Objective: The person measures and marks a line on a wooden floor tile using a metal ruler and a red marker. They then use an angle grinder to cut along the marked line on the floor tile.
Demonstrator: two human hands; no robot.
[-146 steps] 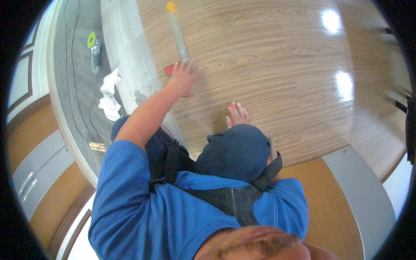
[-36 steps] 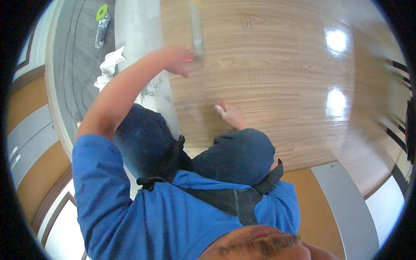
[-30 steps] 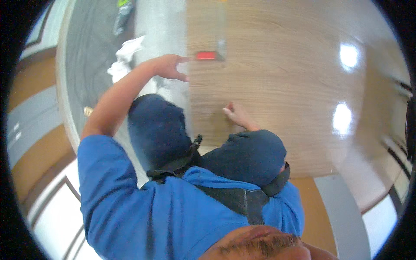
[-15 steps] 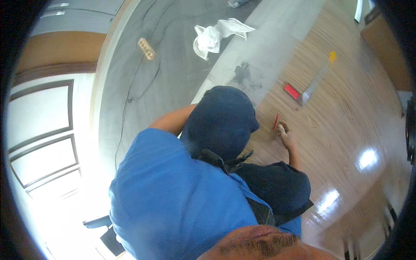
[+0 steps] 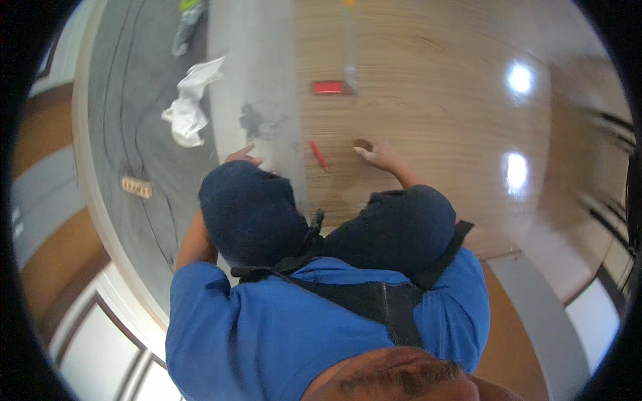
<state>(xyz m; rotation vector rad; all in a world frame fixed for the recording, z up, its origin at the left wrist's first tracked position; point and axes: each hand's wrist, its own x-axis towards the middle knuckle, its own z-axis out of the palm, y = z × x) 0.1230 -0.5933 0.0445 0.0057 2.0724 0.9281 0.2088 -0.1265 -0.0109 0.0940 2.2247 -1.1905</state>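
Observation:
My right hand [image 5: 380, 158] is low over the wood-look floor, beyond my right knee. Its thumb and fingers are apart with nothing seen between them, though the fingertips are dark and blurred. To its left, a slim red pencil-like stick [image 5: 319, 156] lies on the boards, not touched. Past my left knee, my left hand [image 5: 244, 156] shows only in part, fingers stretched out over the pale grey strip [image 5: 257, 80]; the knee hides the rest. Farther off lies a square with a red stock [image 5: 329, 87] and a metal blade [image 5: 350, 53].
A crumpled white cloth [image 5: 188, 113] rests on the dark grey floor at left. Nearer is a beige power strip [image 5: 136, 187] with thin dark cables. A tool with a green end [image 5: 188, 27] lies at the far left. Dark furniture legs [image 5: 608, 217] stand at right.
The view has turned, so the floor things appear farther left. My left hand has come into sight past the knee. My right hand is now farther from the red stick.

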